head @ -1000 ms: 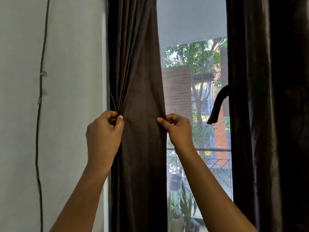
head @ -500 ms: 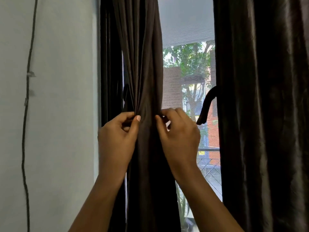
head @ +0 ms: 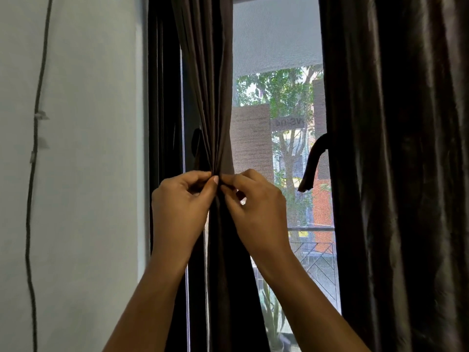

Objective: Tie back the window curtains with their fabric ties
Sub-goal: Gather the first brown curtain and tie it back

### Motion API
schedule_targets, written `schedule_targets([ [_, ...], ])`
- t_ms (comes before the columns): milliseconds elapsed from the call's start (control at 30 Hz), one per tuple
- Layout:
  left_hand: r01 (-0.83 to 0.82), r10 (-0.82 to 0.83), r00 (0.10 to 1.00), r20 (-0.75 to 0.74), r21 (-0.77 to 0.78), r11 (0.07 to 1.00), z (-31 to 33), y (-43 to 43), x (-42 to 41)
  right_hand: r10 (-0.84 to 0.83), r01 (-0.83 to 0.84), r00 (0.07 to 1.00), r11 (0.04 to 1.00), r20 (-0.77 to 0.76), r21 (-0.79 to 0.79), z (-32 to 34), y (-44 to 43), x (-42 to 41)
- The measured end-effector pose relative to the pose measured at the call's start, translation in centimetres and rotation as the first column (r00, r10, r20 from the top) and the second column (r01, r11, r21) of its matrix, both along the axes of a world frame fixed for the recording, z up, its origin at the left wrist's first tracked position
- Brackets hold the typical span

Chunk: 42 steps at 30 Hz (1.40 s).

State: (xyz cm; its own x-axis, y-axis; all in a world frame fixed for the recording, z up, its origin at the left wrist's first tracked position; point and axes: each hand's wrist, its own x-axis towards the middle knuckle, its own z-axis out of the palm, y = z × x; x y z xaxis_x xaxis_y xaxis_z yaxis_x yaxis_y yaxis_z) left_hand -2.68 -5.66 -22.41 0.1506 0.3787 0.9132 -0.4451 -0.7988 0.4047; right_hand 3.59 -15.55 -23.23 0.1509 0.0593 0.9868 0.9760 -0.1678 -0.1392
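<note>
The right curtain [head: 393, 174] hangs loose down the right side; the left curtain [head: 213, 97] runs vertically through centre frame, bunched where left hand [head: 181, 207] and right hand [head: 253, 207] both pinch it; a fabric tie [head: 311, 168] dangles to their right, nearer the right hand.

Left forearm [head: 152, 301] and right forearm [head: 304, 301] rise from below and converge. Left hand [head: 180, 207] and right hand [head: 256, 209] sit side by side, backs to the camera, thumbs nearly touching. Curled fingers of each hand pinch the gathered curtain [head: 210, 97].
</note>
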Motion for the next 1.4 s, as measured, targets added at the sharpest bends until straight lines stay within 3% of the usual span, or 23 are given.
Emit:
schedule_targets([
  [200,0.229,-0.239,0.968,-0.081,-0.119,0.966,0.4,1.0,-0.4,-0.001,0.003,0.999,0.998,0.032,-0.066,-0.3,0.2,0.0],
  [333,0.295,-0.314,0.940,-0.135,-0.142,0.945,0.9,1.5,-0.8,0.009,-0.004,1.000,0.979,0.022,-0.203,-0.5,0.6,-0.1],
  [400,0.264,-0.285,0.947,-0.151,-0.147,0.953,1.1,2.2,-0.7,0.113,-0.110,0.994,0.946,-0.006,-0.305,-0.6,0.5,0.4],
  [467,0.206,-0.230,0.960,-0.163,-0.152,0.967,1.2,3.2,-0.5,0.280,-0.318,0.947,0.884,-0.157,-0.342,-0.4,0.1,1.1],
  [533,0.124,-0.148,0.974,-0.169,-0.147,0.981,1.3,4.2,-0.4,0.376,-0.435,0.885,0.879,-0.273,-0.198,-0.5,-0.1,1.9],
  [600,0.039,-0.061,0.984,-0.169,-0.130,0.991,1.4,4.9,-0.6,0.323,-0.342,0.898,0.940,-0.300,-0.013,-0.7,0.4,2.9],
  [700,-0.014,-0.004,0.988,-0.153,-0.112,0.994,1.3,5.6,-1.3,0.297,-0.291,0.859,0.953,-0.417,0.080,-0.3,2.2,4.4],
  [767,-0.059,0.044,0.984,-0.170,-0.085,0.995,1.3,5.8,-1.9,0.375,-0.380,0.746,0.918,-0.551,0.110,0.9,3.6,4.9],
  [900,-0.100,0.080,0.980,-0.185,-0.101,0.990,1.5,7.4,-2.9,0.533,-0.645,0.279,0.720,-0.799,0.256,3.0,6.2,4.9],
  [933,-0.111,0.089,0.978,-0.189,-0.106,0.988,1.5,7.7,-3.1,0.537,-0.684,0.218,0.680,-0.815,0.265,3.2,6.5,4.9],
  [1000,-0.148,0.128,0.974,-0.188,-0.100,0.984,1.5,8.4,-3.7,0.524,-0.707,0.263,0.676,-0.810,0.208,3.0,6.9,4.8],
  [1200,-0.247,0.235,0.961,-0.146,-0.069,0.967,1.5,9.2,-4.6,0.598,-0.593,0.560,0.773,-0.573,0.228,2.0,6.1,3.8],
  [1333,-0.258,0.249,0.960,-0.124,-0.064,0.964,1.3,8.2,-4.3,0.606,-0.554,0.601,0.786,-0.521,0.275,1.4,4.9,3.1],
  [1400,-0.232,0.222,0.967,-0.124,-0.074,0.970,1.1,7.8,-4.0,0.561,-0.492,0.695,0.827,-0.449,0.272,1.4,4.3,3.1],
])
